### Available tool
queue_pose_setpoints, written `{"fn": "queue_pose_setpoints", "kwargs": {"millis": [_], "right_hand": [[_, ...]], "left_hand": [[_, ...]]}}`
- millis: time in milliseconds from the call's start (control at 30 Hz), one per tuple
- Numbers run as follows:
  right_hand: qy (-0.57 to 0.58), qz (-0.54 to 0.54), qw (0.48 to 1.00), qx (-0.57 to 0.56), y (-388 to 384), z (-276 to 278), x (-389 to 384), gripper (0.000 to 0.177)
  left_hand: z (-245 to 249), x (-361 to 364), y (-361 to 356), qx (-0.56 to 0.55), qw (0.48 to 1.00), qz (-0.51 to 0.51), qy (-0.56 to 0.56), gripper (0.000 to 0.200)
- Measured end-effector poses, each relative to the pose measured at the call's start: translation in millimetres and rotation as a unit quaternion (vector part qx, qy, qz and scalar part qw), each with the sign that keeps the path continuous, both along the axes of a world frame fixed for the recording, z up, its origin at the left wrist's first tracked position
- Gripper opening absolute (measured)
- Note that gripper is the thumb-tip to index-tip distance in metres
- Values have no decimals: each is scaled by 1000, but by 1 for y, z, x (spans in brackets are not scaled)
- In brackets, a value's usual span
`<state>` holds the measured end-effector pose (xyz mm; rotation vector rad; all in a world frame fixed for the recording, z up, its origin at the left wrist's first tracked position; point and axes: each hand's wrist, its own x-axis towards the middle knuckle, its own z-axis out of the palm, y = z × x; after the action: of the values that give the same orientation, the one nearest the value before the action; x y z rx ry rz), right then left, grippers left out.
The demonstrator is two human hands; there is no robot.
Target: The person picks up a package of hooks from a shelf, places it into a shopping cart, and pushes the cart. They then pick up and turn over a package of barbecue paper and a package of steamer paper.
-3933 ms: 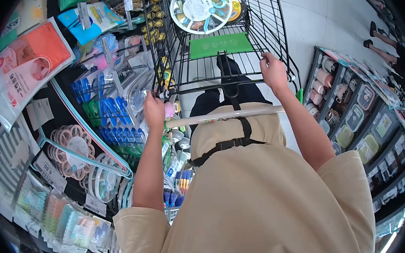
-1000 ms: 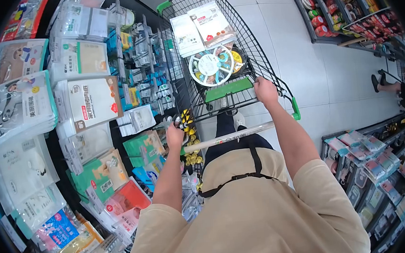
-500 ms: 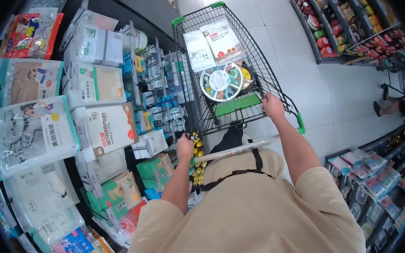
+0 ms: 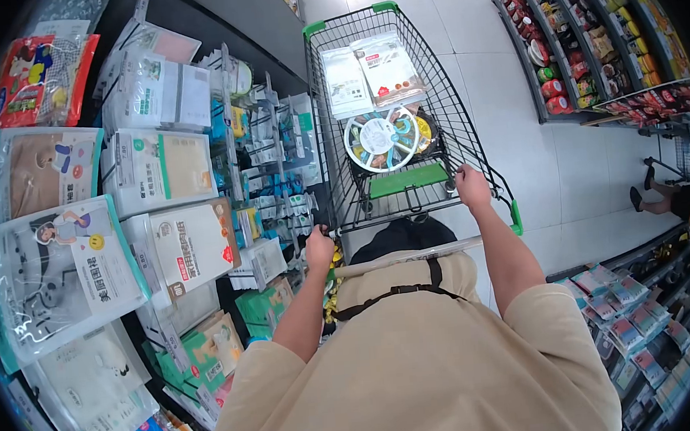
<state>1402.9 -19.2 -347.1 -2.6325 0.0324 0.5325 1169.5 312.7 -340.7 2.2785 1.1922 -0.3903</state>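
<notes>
Beside hanging white packs [image 4: 189, 244], the left hand [image 4: 319, 250] and right hand [image 4: 472, 188] grip the black wire shopping cart [image 4: 350, 18]; turning left could knock packs down.

The cart [image 4: 443, 102] is dark, matt wire metal with green plastic caps [image 4: 384, 6]. Inside it lie packets [image 4: 386, 66] in glossy film and a round plastic tray [image 4: 384, 139]. Its pale bar [image 4: 405, 257] may be bare metal, but it is too blurred to tell. Right of the cart, the floor [image 4: 514, 97] tiles are smooth and shiny. Left of it, the bags [image 4: 58, 270] are glossy film. The shirt [image 4: 422, 371] is matt cloth.
</notes>
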Motion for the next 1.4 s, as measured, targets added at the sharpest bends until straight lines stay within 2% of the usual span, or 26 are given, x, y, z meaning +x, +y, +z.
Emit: {"fn": "queue_pose_setpoints", "kwargs": {"millis": [100,233,433,533,633,767,867,1067,1167,1400], "right_hand": [[-2,-2,1000,-3,2,1,13,24],[-4,3,1000,5,5,-2,34,24],[7,8,1000,-7,10,0,68,27],[9,13,1000,-13,10,5,81,27],[12,-2,1000,-7,12,5,93,27],[15,-6,1000,-5,10,-1,104,27],[13,-4,1000,-2,10,1,111,28],[-3,-5,1000,8,7,-7,116,27],[-5,-3,1000,10,8,-4,118,27],[2,-3,1000,15,6,2,117,28]], "left_hand": [[8,19,-1,21,1000,-14,6,26],[-4,32,8,-13,999,0,-37,27],[-10,63,14,-12,1000,-11,-26,29],[-13,77,17,-47,999,19,-7,30],[-6,93,14,-12,1000,7,-10,29],[-19,100,21,-23,1000,16,-10,26],[-6,113,18,-29,999,24,8,26],[-14,113,19,-17,1000,12,-22,27],[4,121,12,-11,1000,13,-10,27],[-10,111,11,-1,1000,-8,-18,28]]}}
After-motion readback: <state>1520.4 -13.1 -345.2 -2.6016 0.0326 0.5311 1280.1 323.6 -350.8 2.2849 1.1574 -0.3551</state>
